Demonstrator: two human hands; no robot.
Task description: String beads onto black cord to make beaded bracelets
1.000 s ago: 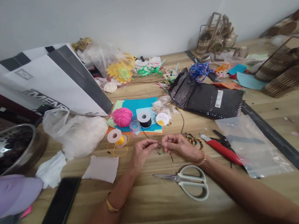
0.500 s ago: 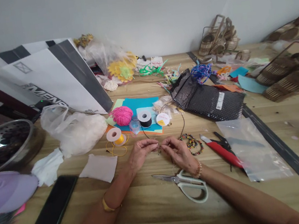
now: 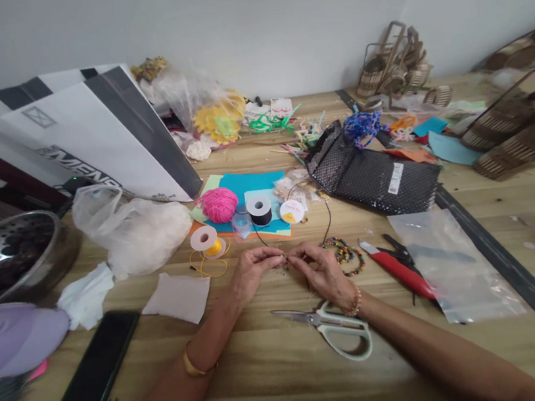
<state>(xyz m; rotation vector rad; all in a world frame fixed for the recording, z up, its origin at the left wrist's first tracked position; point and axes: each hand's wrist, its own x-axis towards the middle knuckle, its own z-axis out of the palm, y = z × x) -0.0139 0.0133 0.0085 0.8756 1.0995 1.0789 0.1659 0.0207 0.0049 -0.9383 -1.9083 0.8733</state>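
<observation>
My left hand (image 3: 253,270) and my right hand (image 3: 321,271) meet over the middle of the table, fingertips almost touching. Each is closed in a pinch on a thin black cord (image 3: 261,237), one stretch of which rises from the left fingertips toward a black cord spool (image 3: 260,211). Another length of cord curves up beyond my right hand. What exactly sits between the fingertips is too small to make out. Beside the right hand lies a multicoloured beaded strand (image 3: 350,256). Scissors with pale handles (image 3: 338,333) rest below that hand.
A yellow cord spool (image 3: 207,241), pink yarn ball (image 3: 219,204) and white round spool (image 3: 292,211) stand beyond my hands. At right are a red-handled tool (image 3: 402,274), a clear plastic bag (image 3: 462,279) and a black padded mailer (image 3: 378,178). A phone (image 3: 92,378) lies left.
Both hands stay in nearly the same place, still pinching; only the fingertips shift slightly. The whole view has moved a little.
</observation>
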